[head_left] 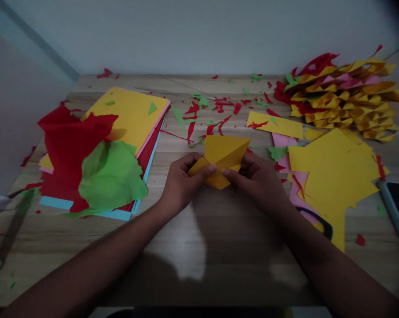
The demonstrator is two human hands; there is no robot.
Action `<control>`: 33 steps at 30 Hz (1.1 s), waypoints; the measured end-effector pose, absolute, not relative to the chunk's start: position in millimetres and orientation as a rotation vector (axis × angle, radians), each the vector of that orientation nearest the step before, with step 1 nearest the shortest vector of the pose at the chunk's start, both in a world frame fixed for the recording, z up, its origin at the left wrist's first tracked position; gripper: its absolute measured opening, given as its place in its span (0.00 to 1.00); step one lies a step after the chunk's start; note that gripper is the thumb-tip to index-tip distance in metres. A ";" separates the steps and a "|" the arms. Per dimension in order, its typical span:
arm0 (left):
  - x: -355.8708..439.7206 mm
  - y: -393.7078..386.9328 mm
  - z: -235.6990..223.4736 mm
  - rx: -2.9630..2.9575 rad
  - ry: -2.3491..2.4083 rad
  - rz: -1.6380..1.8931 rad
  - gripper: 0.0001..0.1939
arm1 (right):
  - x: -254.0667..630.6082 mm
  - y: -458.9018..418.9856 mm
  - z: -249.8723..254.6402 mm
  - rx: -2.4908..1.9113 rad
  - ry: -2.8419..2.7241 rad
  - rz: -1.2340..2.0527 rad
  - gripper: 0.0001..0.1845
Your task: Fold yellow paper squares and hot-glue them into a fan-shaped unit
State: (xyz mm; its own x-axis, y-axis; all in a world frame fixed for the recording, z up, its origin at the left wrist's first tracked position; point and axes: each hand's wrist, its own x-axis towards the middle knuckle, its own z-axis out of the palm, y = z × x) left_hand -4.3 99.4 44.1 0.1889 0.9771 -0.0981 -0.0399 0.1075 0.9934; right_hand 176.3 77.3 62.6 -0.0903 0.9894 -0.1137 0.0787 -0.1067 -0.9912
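A partly folded piece of yellow paper (224, 150) is held between my two hands, just above the middle of the table. My left hand (182, 179) pinches its left corner, thumb on top and fingers behind. On the other side my right hand (259, 181) grips the right edge, its thumb pressing near the lower fold. Creases run across the paper, and a flap points down between the thumbs. The fingers behind the paper are mostly hidden.
Coloured sheets (136, 115) lie stacked at left under crumpled red paper (65, 150) and green paper (110, 176). At right are yellow squares (335, 172), scissors (327, 229), a phone (398, 212) and folded yellow pieces (348, 106). Red scraps (224, 106) litter the wooden table (186, 260).
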 end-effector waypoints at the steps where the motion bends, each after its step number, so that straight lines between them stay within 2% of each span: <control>1: -4.2 99.0 44.0 1.179 1.090 1.030 0.14 | 175.7 77.3 61.4 -1.279 -1.254 1.332 0.17; 6: -2.8 96.5 40.3 1.107 1.025 0.953 0.17 | 174.5 76.4 60.9 -1.259 -1.151 1.209 0.23; 10: -1.1 94.0 39.3 0.968 1.012 0.955 0.22 | 174.9 76.7 64.5 -1.276 -1.113 1.241 0.19; 14: -2.2 94.0 43.2 1.034 0.993 0.887 0.20 | 174.7 77.5 62.6 -1.204 -1.074 1.449 0.14; 17: -3.1 94.3 44.6 1.095 0.989 0.837 0.19 | 175.3 77.3 57.8 -1.175 -0.981 1.483 0.12; 21: -2.8 94.5 43.9 1.040 0.894 0.974 0.22 | 176.4 77.1 54.9 -1.202 -0.938 1.498 0.11; 25: -2.6 96.1 43.2 0.964 0.833 1.073 0.14 | 176.2 77.6 56.9 -1.236 -0.882 1.495 0.12; 33: -5.4 102.0 38.2 0.934 1.010 1.195 0.22 | 176.8 78.5 55.7 -1.260 -0.965 1.441 0.18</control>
State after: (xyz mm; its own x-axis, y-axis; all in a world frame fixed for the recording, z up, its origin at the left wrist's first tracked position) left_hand -5.4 102.0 38.2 0.0795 0.9899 -0.1176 -0.2804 0.1355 0.9503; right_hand 176.8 78.5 55.7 -0.0089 0.9729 -0.2310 -0.1570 -0.2295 -0.9606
